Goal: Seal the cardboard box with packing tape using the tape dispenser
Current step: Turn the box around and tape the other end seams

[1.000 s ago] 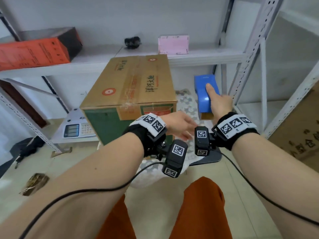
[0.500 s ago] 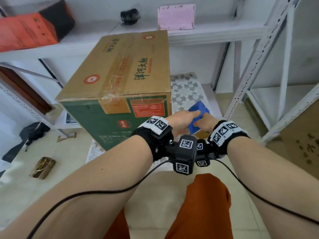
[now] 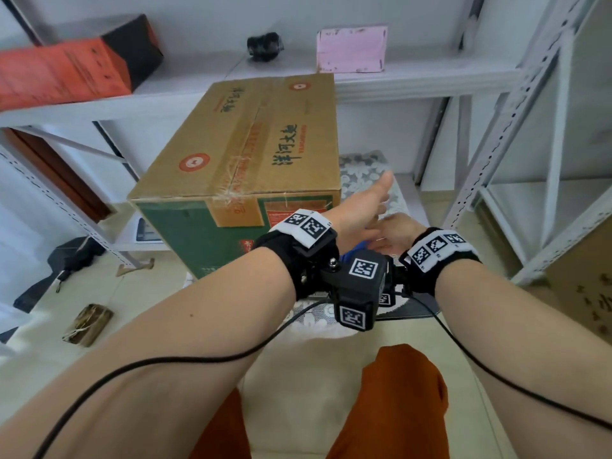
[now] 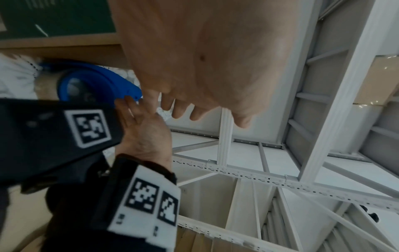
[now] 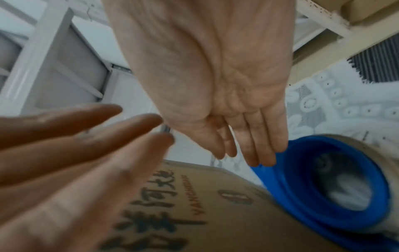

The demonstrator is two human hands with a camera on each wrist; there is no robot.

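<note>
The cardboard box (image 3: 251, 144) stands on a lace cloth, flaps closed, old tape along its top seam. The blue tape dispenser (image 5: 323, 187) lies on the cloth beside the box's lower right corner. In the head view only a blue sliver of the dispenser (image 3: 347, 256) shows behind my left wrist. My right hand (image 5: 248, 153) has straight fingers, with the tips at the dispenser's edge. My left hand (image 3: 371, 207) reaches forward next to the box's right side, fingers straight and holding nothing.
White metal shelving surrounds the spot. On the shelf behind sit a red carton (image 3: 66, 71), a pink box (image 3: 351, 49) and a small black object (image 3: 265, 46). A scale (image 3: 145, 231) lies left of the box, and another cardboard carton (image 3: 583, 293) stands at the right.
My right hand brought the blue dispenser down from beside the box to the cloth and opened. My left hand touched the dispenser, then rose along the box's right side.
</note>
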